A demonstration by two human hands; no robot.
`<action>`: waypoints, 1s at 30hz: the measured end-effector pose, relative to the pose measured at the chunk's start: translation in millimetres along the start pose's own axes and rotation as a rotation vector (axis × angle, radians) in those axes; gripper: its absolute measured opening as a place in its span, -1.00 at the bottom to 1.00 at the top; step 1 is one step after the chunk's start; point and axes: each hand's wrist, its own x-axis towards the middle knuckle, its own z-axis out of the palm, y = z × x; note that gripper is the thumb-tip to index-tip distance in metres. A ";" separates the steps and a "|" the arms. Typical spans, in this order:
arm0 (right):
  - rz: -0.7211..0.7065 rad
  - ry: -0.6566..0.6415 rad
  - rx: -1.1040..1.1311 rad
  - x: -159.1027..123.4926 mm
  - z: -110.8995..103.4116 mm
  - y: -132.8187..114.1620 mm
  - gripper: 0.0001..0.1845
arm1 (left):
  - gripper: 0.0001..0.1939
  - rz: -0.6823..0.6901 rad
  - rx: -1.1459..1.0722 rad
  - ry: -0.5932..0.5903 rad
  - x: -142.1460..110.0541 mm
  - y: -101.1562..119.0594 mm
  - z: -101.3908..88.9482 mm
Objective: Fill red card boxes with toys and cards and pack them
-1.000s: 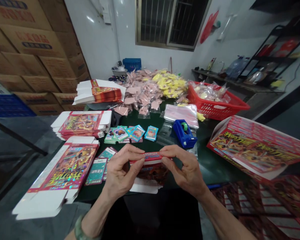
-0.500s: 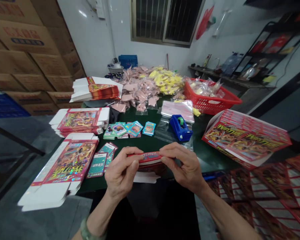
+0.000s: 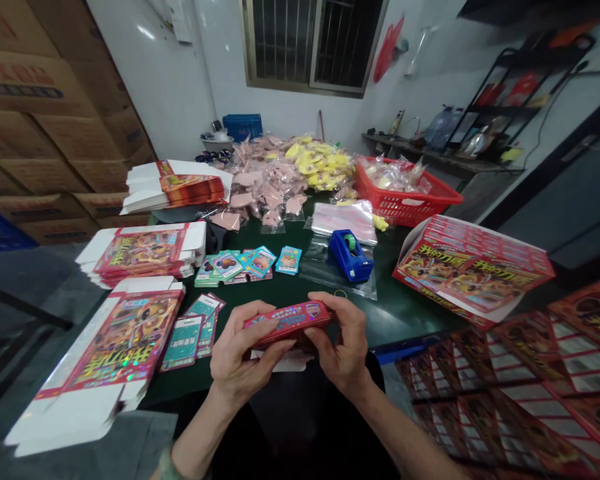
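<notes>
Between my two hands, over the table's near edge, is a small red printed cardboard box (image 3: 295, 321) with one narrow side turned up. My left hand (image 3: 247, 347) grips its left end, thumb below and fingers along the top. At the right end, my right hand (image 3: 341, 337) pinches the box between thumb and fingers. White flaps (image 3: 285, 362) show beneath it; the box's underside is hidden. Left of my hands lie teal cards (image 3: 183, 339). Beyond them are piles of picture cards (image 3: 229, 265) and a smaller stack of blue-edged cards (image 3: 289, 260).
Flat printed cartons (image 3: 125, 333) lie stacked at the left. A blue tape dispenser (image 3: 353, 257) stands on clear bags (image 3: 343, 221). Bagged pink and yellow pieces (image 3: 323, 163) heap up behind, beside a red basket (image 3: 400, 208). Filled boxes (image 3: 473, 267) sit at the right.
The red box's upper side has been pressed flat and tipped toward me, showing its printed face. My right hand has moved inward. The whole view has shifted slightly.
</notes>
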 end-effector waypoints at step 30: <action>0.930 0.010 -0.387 67.0 -81.7 140.0 -0.67 | -0.91 -0.015 0.215 -0.034 10.8 -24.0 -2.0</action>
